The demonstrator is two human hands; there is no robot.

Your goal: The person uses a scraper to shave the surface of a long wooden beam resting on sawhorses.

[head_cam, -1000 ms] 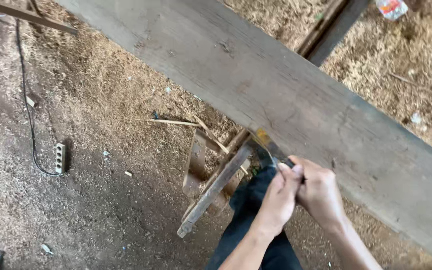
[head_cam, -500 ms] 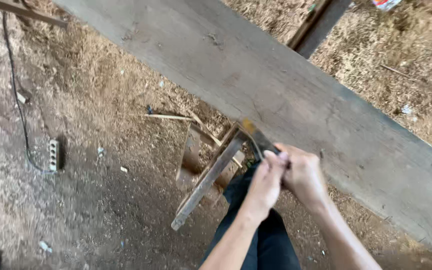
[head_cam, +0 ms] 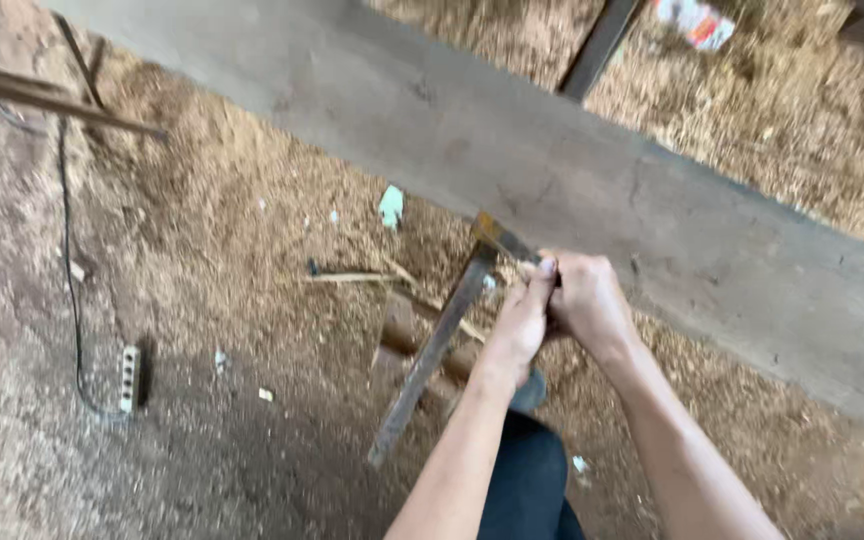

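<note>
A wide grey wooden plank runs diagonally from upper left to lower right across the view. My left hand and my right hand are clasped together at its near edge, both gripping a narrow metal blade-like tool whose tip lies against the plank's edge. The part of the tool inside my fists is hidden. A dark wooden strut slopes down from under the plank just left of my hands. My dark trouser leg shows below my forearms.
Sawdust and shavings cover the ground. A white power strip with a black cable lies at the left. Thin sticks cross the upper left. A dark beam and a scrap of coloured packaging lie beyond the plank.
My view has shifted and my clasped hands sit a little higher and further left along the plank's edge. The grip on the tool is unchanged.
</note>
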